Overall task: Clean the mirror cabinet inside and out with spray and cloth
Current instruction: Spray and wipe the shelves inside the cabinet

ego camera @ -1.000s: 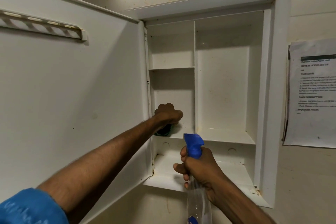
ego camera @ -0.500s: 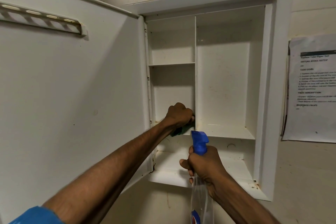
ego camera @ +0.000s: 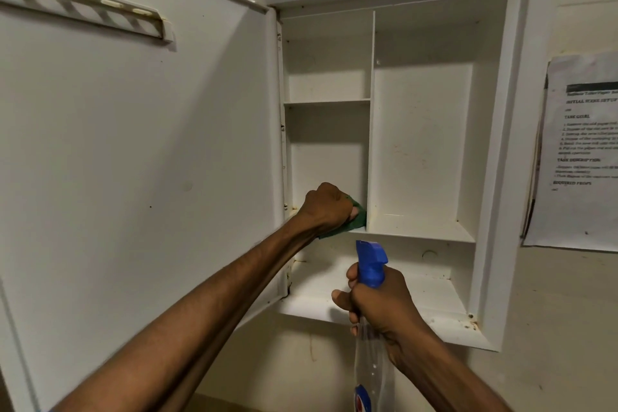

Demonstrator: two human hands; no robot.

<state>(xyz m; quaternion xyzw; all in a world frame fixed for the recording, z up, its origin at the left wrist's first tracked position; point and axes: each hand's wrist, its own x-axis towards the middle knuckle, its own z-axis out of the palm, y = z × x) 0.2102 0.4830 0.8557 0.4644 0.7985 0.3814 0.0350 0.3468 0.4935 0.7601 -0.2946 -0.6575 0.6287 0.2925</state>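
The white wall cabinet stands open, its door swung out to the left. My left hand reaches into the left middle compartment and presses a green cloth against the shelf beside the vertical divider. Below and in front, my right hand grips the neck of a clear spray bottle with a blue trigger head, held upright before the bottom shelf. Most of the cloth is hidden under my fist.
A slotted white rack is fixed high on the inside of the door. A printed paper sheet hangs on the wall right of the cabinet frame. Rust spots mark the bottom right corner of the frame.
My left hand has slid the cloth rightward along the shelf to the divider. The right hand with the bottle has stayed about level below it.
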